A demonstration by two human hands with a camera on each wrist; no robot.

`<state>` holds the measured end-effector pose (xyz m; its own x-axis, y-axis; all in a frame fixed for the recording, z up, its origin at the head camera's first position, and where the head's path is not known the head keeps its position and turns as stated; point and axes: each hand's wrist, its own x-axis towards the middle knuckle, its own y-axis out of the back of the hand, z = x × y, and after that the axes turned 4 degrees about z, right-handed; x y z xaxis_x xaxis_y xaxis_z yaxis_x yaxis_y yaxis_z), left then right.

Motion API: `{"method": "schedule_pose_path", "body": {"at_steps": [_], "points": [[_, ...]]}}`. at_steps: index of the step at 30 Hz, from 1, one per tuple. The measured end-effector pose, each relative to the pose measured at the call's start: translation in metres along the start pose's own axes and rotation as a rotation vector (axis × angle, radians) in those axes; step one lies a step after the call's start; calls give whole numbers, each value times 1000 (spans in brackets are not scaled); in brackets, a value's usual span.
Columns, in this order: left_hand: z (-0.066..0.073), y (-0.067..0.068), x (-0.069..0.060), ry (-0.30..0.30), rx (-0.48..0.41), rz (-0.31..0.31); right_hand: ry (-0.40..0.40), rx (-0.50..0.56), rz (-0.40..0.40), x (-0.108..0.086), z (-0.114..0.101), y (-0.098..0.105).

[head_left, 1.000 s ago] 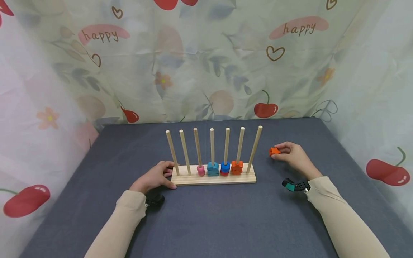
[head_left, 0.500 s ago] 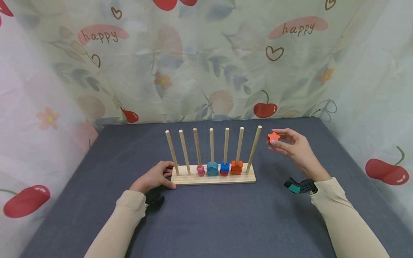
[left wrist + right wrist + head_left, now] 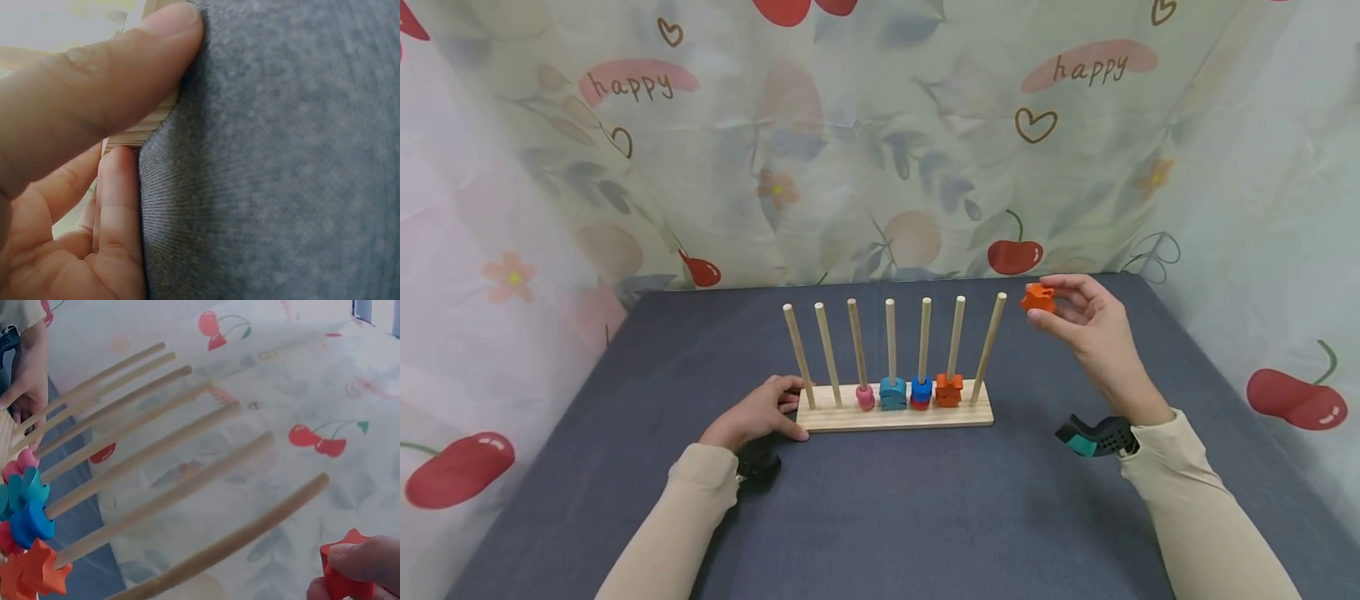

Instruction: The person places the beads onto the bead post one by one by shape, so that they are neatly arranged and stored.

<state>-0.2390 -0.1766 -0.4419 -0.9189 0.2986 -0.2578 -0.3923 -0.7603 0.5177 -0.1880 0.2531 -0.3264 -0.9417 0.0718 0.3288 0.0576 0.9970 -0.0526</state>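
Note:
My left hand [image 3: 758,412] grips the left end of a pale wooden peg board [image 3: 895,421], thumb at the near corner and fingers on the far side; the left wrist view shows this close up. Seven upright wooden pegs stand on the board in a row. My right hand [image 3: 1101,337] pinches an orange star bead [image 3: 1037,298] between thumb and fingers. It is held up in the air to the right of the rightmost peg [image 3: 988,348], near that peg's top and apart from it. The right wrist view shows the star bead [image 3: 345,575] at lower right.
Low on the middle pegs sit pink beads [image 3: 866,397], teal beads [image 3: 893,394], blue and red beads [image 3: 921,392] and orange star beads [image 3: 949,390]. The two leftmost pegs and the rightmost one are bare. A dark cloth [image 3: 880,517] covers the table; patterned curtains hang behind and beside.
My right hand has lifted the orange star bead up from near the table to about peg-top height, tilting it along the way. The left hand and the board stay put.

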Motion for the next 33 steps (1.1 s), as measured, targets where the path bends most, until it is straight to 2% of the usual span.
{"method": "schedule_pose_path", "body": {"at_steps": [10,17,25,33], "points": [[-1,0,0,-13,8,9,68,-80,78,0,-24,-16],[0,1,-1,-11,14,5,130,-60,87,6,-36,-30],[0,0,-1,-15,13,9,147,-97,3,11,-35,-48],[-1,0,0,-12,13,8,92,-270,-97,16,-28,-59]]}}
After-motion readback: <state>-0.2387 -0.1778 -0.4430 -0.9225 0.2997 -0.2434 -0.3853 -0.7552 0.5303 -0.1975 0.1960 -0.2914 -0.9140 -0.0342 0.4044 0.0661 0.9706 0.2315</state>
